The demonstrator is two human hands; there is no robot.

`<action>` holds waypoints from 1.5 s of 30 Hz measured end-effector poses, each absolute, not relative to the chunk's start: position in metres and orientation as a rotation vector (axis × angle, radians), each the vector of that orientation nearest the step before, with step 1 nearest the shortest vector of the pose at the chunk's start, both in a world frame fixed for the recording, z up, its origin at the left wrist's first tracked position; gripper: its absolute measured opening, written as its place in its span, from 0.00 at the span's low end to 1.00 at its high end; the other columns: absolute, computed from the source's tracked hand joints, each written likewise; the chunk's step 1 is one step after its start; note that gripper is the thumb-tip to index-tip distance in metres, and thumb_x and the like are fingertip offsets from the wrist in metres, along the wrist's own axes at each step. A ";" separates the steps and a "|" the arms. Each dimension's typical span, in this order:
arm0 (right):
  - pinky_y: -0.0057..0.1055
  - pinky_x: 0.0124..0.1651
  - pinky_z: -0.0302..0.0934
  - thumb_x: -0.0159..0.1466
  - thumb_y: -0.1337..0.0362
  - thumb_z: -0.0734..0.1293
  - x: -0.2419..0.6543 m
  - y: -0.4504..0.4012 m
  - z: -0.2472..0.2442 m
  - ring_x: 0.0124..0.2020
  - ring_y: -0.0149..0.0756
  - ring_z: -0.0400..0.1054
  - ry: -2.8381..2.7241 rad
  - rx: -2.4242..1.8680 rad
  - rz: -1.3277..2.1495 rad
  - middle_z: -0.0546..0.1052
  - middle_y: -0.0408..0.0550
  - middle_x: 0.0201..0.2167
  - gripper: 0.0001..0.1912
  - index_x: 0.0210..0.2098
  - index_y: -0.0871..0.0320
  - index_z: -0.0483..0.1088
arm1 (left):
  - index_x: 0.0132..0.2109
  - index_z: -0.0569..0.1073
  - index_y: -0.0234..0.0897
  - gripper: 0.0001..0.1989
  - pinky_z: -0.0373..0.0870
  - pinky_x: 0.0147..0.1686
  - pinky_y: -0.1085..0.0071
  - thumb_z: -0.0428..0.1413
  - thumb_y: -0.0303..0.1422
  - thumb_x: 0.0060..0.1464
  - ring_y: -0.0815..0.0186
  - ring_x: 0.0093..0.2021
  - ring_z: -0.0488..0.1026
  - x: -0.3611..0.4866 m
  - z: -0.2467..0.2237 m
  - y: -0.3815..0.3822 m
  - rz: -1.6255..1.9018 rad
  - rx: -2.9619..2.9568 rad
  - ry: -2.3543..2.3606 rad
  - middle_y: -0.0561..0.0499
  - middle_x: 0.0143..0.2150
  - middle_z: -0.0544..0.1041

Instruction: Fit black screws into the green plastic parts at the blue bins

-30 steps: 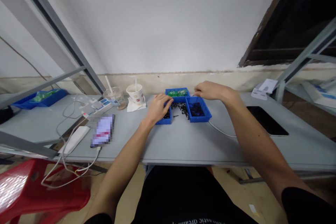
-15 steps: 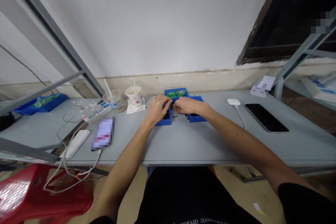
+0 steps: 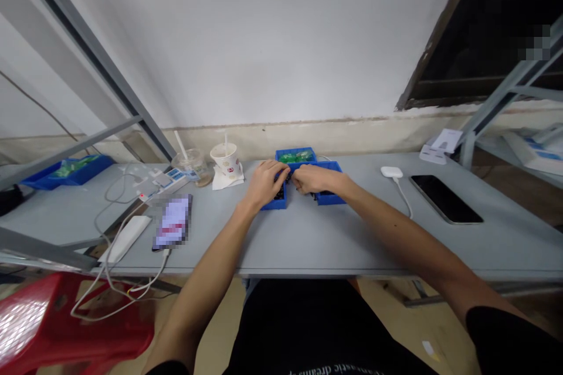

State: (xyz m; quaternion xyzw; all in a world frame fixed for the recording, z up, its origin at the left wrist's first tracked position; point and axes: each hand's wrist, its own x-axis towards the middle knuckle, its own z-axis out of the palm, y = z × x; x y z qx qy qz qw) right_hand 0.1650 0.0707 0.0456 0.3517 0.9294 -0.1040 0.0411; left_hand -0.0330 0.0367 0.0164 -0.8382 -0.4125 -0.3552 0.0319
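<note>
My left hand [image 3: 264, 181] reaches over the left blue bin [image 3: 275, 205], which holds small black parts [image 3: 280, 193]. Its thumb and fingers close together near a small dark piece, too small to name. Close by on the right, my right hand [image 3: 311, 178] has its fingers curled beside that piece, in front of the right blue bin [image 3: 332, 199]. What its fingertips pinch is hidden. Behind both hands sits a third blue bin [image 3: 294, 150] with green bagged items [image 3: 297, 157] inside.
A paper cup [image 3: 225, 159] with a straw and a clear plastic cup [image 3: 193, 167] stand left of the bins. A lit phone [image 3: 173, 221], a power strip [image 3: 173, 181] and cables lie further left. A dark phone [image 3: 446, 199] and a white charging case [image 3: 391, 172] lie to the right.
The hands stay almost in place. My right hand's fingers have shifted slightly, and the small dark part seen on the table below them earlier no longer shows.
</note>
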 end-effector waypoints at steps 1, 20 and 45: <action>0.32 0.34 0.57 0.57 0.73 0.69 0.169 0.072 0.051 0.32 0.39 0.74 2.860 1.099 -0.338 0.82 0.50 0.30 0.05 0.30 0.59 0.77 | 0.46 0.79 0.40 0.15 0.69 0.52 0.59 0.49 0.38 0.74 0.57 0.47 0.78 -0.033 0.016 0.037 -1.093 -2.583 -1.268 0.47 0.44 0.83; 0.31 0.40 0.57 0.62 0.70 0.68 0.175 0.069 0.078 0.33 0.33 0.67 3.510 1.119 -0.730 0.78 0.44 0.30 0.06 0.35 0.58 0.78 | 0.48 0.79 0.38 0.16 0.69 0.52 0.60 0.49 0.40 0.74 0.57 0.47 0.78 -0.033 0.016 0.037 -1.071 -2.642 -1.214 0.46 0.45 0.83; 0.33 0.40 0.58 0.68 0.57 0.68 0.173 0.070 0.075 0.32 0.34 0.68 3.486 1.303 -0.944 0.78 0.45 0.28 0.14 0.31 0.58 0.77 | 0.46 0.79 0.38 0.13 0.70 0.48 0.60 0.50 0.36 0.73 0.58 0.44 0.78 -0.037 0.019 0.036 -1.331 -2.422 -1.217 0.47 0.42 0.84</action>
